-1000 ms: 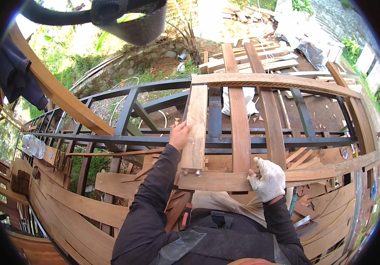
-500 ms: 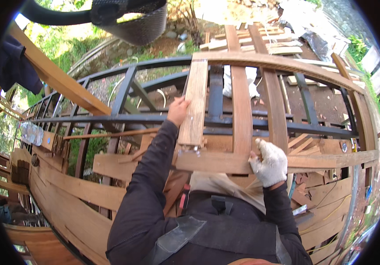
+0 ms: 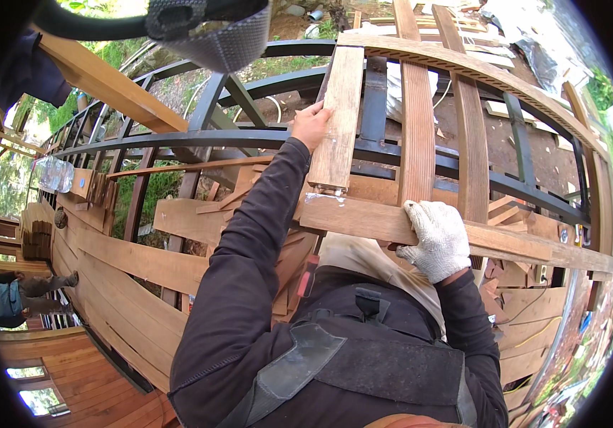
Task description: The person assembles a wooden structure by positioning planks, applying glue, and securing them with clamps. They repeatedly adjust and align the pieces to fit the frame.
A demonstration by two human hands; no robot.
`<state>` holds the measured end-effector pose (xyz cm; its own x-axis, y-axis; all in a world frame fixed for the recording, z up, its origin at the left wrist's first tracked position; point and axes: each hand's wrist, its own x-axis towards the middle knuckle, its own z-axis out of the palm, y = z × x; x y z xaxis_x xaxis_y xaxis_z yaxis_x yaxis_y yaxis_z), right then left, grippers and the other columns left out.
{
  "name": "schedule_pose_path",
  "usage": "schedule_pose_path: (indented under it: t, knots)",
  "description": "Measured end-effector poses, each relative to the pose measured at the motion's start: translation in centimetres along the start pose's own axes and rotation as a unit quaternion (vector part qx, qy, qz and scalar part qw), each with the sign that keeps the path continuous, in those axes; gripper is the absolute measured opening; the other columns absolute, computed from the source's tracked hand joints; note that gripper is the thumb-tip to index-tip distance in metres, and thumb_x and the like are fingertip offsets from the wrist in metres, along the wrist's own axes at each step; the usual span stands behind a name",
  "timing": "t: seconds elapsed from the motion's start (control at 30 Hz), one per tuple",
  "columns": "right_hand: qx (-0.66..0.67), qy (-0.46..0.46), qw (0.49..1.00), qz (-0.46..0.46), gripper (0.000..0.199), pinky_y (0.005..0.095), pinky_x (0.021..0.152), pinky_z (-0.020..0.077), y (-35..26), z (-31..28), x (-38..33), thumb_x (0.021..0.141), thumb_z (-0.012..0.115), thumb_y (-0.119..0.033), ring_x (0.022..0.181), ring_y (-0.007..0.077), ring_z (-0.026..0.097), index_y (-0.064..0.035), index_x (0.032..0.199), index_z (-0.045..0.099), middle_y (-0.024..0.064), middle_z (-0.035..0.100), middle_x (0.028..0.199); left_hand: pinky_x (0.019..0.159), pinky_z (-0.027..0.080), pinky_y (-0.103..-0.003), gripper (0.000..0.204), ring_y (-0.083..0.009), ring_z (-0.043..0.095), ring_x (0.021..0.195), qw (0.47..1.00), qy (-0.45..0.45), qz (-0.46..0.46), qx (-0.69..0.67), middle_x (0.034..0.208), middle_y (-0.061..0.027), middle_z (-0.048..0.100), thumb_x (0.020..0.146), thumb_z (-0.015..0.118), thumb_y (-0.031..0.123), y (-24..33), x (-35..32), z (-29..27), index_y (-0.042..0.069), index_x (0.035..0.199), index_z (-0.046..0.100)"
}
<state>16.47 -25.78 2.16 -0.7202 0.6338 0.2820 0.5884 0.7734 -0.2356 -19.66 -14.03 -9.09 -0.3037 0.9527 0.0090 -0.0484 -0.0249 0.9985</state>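
A wooden frame of slats and rails lies in front of me across dark metal beams. My bare left hand [image 3: 311,125] is closed on the left edge of its end board [image 3: 338,118]. My right hand [image 3: 435,241], in a white knit glove, is closed over the near rail [image 3: 363,219], its thumb side toward the slats. A narrow gap shows between the end board's near end and that rail, with whitish smears on the rail there. Two middle slats [image 3: 417,128] run from the far rail [image 3: 477,63] toward the near one.
Dark metal beams [image 3: 242,138] run left under the frame. A thick timber [image 3: 117,82] slants at upper left. Planks [image 3: 142,260] and wood offcuts lie below. A red-handled tool [image 3: 307,277] is near my waist. Another person [image 3: 14,296] is at far left.
My view has shifted, so the frame sits higher and farther right. The end board's near end and the near rail look slightly farther apart. Both hands keep their holds.
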Motion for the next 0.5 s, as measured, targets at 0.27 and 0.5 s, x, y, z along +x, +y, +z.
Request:
schedule_pose_path:
  t: [0.27, 0.5]
  knots:
    - [0.011, -0.01, 1.0, 0.012, 0.079, 0.0444, 0.098, 0.0477, 0.09, 0.19, 0.31, 0.057, 0.093, -0.031, 0.109, 0.0306, 0.065, -0.0045, 0.126, 0.066, 0.0125, 0.068, 0.115, 0.087, 0.053, -0.024, 0.039, -0.0107, 0.068, 0.099, 0.999, 0.002, -0.005, -0.034, 0.119, -0.0077, 0.072, 0.103, 0.056, 0.01, 0.1, -0.57, 0.54, -0.008, 0.138, 0.061]
    - [-0.003, 0.001, 1.0, 0.016, 0.08, 0.0456, 0.1, 0.0481, 0.42, 0.67, 0.76, 0.057, 0.093, -0.031, 0.111, 0.0314, 0.065, -0.0043, 0.127, 0.067, 0.0138, 0.069, 0.117, 0.089, 0.051, -0.023, 0.04, -0.0089, 0.065, 0.1, 0.998, -0.01, -0.017, -0.055, 0.12, -0.0061, 0.072, 0.102, 0.058, 0.01, 0.31, -0.75, 0.52, -0.007, 0.138, 0.061]
